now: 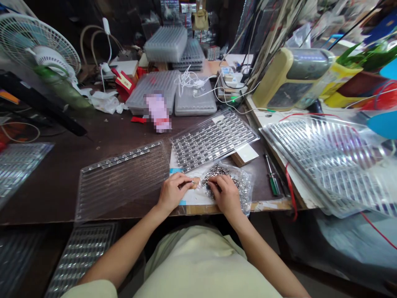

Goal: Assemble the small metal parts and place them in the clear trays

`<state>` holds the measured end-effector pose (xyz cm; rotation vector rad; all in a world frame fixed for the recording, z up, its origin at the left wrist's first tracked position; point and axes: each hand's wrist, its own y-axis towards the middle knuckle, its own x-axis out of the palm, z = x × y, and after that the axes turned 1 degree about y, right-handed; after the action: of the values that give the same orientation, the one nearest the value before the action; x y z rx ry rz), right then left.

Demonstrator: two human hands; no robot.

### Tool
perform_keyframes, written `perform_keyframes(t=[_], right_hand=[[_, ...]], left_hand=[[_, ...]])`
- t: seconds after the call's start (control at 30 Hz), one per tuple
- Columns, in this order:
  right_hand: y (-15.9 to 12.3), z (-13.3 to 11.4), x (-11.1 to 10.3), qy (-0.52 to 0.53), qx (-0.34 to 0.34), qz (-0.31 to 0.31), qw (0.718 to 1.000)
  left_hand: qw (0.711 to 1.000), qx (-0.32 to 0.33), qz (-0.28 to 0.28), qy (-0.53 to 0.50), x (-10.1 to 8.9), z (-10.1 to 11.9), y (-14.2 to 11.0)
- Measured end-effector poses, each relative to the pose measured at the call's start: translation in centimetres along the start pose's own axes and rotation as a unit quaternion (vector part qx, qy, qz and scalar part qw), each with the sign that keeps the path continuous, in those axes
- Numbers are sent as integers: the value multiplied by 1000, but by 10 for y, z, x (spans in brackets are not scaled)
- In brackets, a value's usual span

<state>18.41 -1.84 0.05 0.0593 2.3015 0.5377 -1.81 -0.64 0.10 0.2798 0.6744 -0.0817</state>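
Metal parts [221, 179], light, loose and slippery in their clear plastic bag [245, 191], suit a fingertip pinch; the right hand [226, 195] rests open-fingered on them, while the left hand's [171, 192] fingers grip a small shiny piece [192, 182].

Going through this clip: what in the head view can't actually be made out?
Head view:
The small metal piece at the right hand: too small, partly covered by the fingers.
The pile of metal parts in the plastic bag: partly under the left hand, individual parts too small.
The pink item: blurred out.
The clear tray: glare obscures its contents, right edge cuts it off.
The lower tray: cut off by the bottom edge.
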Motion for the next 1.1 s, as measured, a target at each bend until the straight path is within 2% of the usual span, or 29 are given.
perform_keyframes(t=[0.23,0.47,0.67,0.77,0.87,1.03,1.1], right_hand=[[2,-2,0,24,-14,10,1000],[6,-5,8,5,-17,-13,1000],[13,-21,29,-64,-34,-49,996],[14,-25,34,-82,-41,-53,994],[13,-23,29,-97,-45,-57,993],[7,-8,3,-176,-28,-38,983],[5,-3,-4,-191,-34,-45,980]], left_hand=[[998,7,-5,61,1,3,-1],[999,8,-8,49,1,3,-2],[996,-30,75,-40,-3,1,0],[995,-40,78,-49,-4,1,2],[995,-49,72,-56,-4,1,2],[994,-71,54,-62,-4,2,6],[996,-61,37,-53,-5,5,9]])
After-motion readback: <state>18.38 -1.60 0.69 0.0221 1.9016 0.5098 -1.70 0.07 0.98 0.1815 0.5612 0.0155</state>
